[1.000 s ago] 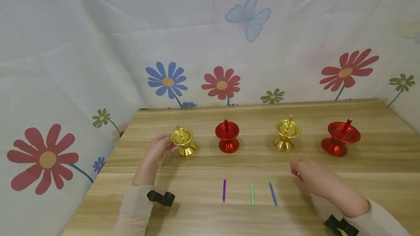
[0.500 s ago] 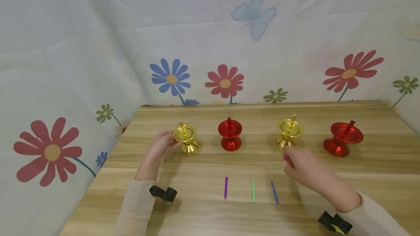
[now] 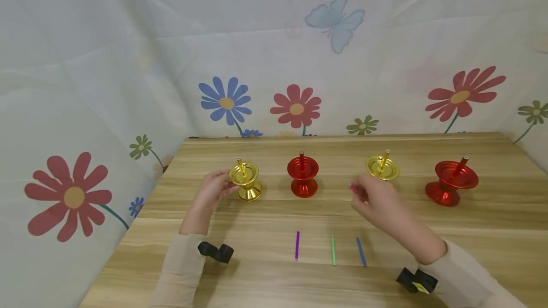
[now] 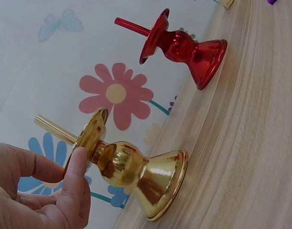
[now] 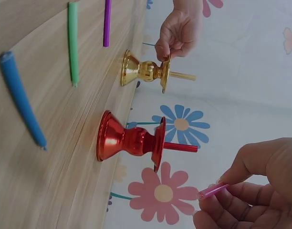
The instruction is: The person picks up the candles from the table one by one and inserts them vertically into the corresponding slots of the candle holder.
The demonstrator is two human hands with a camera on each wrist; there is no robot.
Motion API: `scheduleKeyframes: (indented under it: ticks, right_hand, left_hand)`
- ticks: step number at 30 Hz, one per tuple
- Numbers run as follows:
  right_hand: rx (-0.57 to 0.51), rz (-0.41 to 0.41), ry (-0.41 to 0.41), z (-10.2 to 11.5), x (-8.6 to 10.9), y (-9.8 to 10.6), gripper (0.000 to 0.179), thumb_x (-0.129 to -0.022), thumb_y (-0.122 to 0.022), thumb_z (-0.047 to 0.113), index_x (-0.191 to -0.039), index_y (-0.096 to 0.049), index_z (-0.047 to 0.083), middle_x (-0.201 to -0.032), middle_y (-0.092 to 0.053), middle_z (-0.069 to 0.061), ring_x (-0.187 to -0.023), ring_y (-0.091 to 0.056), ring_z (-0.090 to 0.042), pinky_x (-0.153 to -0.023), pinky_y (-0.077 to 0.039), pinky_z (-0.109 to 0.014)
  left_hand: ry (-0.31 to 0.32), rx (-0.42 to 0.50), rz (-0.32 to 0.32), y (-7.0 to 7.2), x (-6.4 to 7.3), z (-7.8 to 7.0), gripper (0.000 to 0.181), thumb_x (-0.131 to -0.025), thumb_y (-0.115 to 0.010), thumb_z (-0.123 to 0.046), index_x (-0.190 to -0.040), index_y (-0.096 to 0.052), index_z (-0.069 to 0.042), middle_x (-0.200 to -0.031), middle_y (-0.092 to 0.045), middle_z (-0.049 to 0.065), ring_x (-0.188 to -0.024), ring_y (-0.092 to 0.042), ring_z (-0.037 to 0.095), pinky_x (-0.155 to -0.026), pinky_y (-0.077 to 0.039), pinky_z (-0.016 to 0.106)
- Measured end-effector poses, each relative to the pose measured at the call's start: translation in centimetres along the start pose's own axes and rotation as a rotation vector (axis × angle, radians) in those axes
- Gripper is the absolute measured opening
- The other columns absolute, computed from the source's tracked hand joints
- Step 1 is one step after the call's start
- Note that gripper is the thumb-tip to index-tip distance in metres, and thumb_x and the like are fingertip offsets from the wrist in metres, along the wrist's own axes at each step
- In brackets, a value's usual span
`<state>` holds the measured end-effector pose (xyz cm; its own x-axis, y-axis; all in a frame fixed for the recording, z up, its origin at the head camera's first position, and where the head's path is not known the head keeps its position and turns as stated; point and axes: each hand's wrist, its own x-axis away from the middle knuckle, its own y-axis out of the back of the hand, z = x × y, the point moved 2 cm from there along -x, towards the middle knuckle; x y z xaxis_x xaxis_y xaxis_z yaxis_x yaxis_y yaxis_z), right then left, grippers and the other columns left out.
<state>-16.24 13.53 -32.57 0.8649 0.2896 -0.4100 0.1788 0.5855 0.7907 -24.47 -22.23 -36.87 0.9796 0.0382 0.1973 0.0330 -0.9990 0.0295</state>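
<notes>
At the left of the row in the head view, my left hand [image 3: 212, 188] pinches the dish rim of a gold candle holder [image 4: 124, 163] between thumb and fingers. That holder stands upright on the table with a thin gold tube rising from its dish. My right hand [image 3: 378, 201] pinches a short pink candle [image 5: 213, 191] between thumb and fingertips, raised above the table. Most of the candle is hidden by the fingers. Right of the left hand stands a red candle holder [image 3: 303, 177]. Behind my right hand is another gold candle holder [image 3: 382, 169], its base covered by that hand.
A second red candle holder [image 3: 447, 184] stands at the far right. Purple [image 3: 297, 245], green [image 3: 333, 251] and blue [image 3: 361, 252] candles lie apart on the wooden table [image 3: 265, 279]. A flowered cloth [image 3: 257, 51] hangs behind the table.
My right hand has moved left and away from me with the pink candle, now covering the base of the right gold holder. The left hand stays on its holder. The head view shifted slightly.
</notes>
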Motion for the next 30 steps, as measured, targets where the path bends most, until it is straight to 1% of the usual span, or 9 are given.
scheduleKeyframes:
  ticks: [6,12,15,17,20,22,25,30]
  right_hand:
    - [-0.057,-0.006,0.008,0.4,-1.0,-1.1,0.012,-0.075,-0.062,-0.005,-0.085,-0.062,0.002,-0.074,-0.059,-0.004,-0.067,-0.051,-0.012,-0.057,-0.047,-0.025]
    - [-0.105,0.018,0.015,0.9,-1.9,-2.6,0.011,-0.076,-0.060,-0.003,-0.085,-0.063,0.002,-0.076,-0.060,-0.006,-0.068,-0.052,-0.012,-0.059,-0.048,-0.023]
    - [-0.130,0.005,0.041,1.4,-2.4,-3.2,0.012,-0.075,-0.061,-0.005,-0.086,-0.063,0.002,-0.077,-0.061,-0.007,-0.068,-0.054,-0.013,-0.059,-0.050,-0.024]
    - [-0.144,-0.012,0.065,1.8,-2.7,-3.6,0.013,-0.075,-0.062,-0.006,-0.086,-0.063,0.001,-0.079,-0.062,-0.008,-0.069,-0.055,-0.013,-0.060,-0.051,-0.025]
    - [-0.162,-0.026,0.091,2.5,-3.2,-4.1,0.013,-0.076,-0.063,-0.006,-0.087,-0.063,0.001,-0.079,-0.062,-0.008,-0.069,-0.056,-0.013,-0.059,-0.051,-0.024]
    - [-0.169,-0.029,0.101,3.0,-3.5,-4.3,0.012,-0.078,-0.063,-0.004,-0.089,-0.064,0.001,-0.079,-0.063,-0.008,-0.070,-0.056,-0.013,-0.060,-0.052,-0.023]
    - [-0.186,-0.017,0.095,3.5,-4.1,-4.6,0.013,-0.079,-0.064,-0.003,-0.092,-0.064,0.000,-0.082,-0.065,-0.008,-0.071,-0.056,-0.013,-0.061,-0.052,-0.023]
    - [-0.237,0.008,0.083,4.1,-4.8,-5.2,0.015,-0.080,-0.065,-0.001,-0.095,-0.063,-0.001,-0.085,-0.067,-0.008,-0.073,-0.056,-0.015,-0.064,-0.052,-0.025]
  left_hand:
    - [-0.009,-0.007,0.005,0.1,-0.1,0.2,0.040,-0.097,-0.039,-0.001,-0.133,-0.040,0.016,-0.108,-0.054,0.014,-0.080,-0.059,0.008,-0.072,-0.054,0.015]
    - [-0.009,-0.021,-0.002,0.2,-0.1,0.1,0.040,-0.097,-0.040,-0.003,-0.133,-0.042,0.015,-0.105,-0.056,0.012,-0.079,-0.060,0.007,-0.075,-0.055,0.019]
    - [-0.004,-0.031,-0.003,0.2,0.0,0.1,0.039,-0.097,-0.040,-0.003,-0.132,-0.043,0.015,-0.103,-0.056,0.011,-0.079,-0.059,0.008,-0.078,-0.055,0.021]
    - [-0.004,-0.042,-0.007,0.1,0.0,0.2,0.039,-0.096,-0.040,-0.002,-0.131,-0.044,0.015,-0.102,-0.057,0.010,-0.079,-0.058,0.008,-0.077,-0.055,0.020]
    - [-0.013,-0.055,-0.011,0.1,0.1,0.2,0.039,-0.096,-0.039,-0.001,-0.131,-0.044,0.016,-0.104,-0.057,0.013,-0.079,-0.058,0.008,-0.075,-0.055,0.018]
    - [-0.018,-0.059,-0.012,0.1,0.1,0.2,0.039,-0.096,-0.039,0.000,-0.131,-0.043,0.016,-0.107,-0.057,0.015,-0.079,-0.058,0.008,-0.075,-0.055,0.018]
    - [-0.019,-0.049,-0.013,0.1,0.1,0.1,0.040,-0.096,-0.038,0.000,-0.132,-0.042,0.016,-0.111,-0.056,0.017,-0.079,-0.058,0.008,-0.075,-0.055,0.018]
    - [-0.009,-0.051,-0.016,0.0,0.1,0.1,0.040,-0.096,-0.038,-0.001,-0.133,-0.042,0.015,-0.113,-0.053,0.018,-0.080,-0.057,0.007,-0.075,-0.054,0.018]
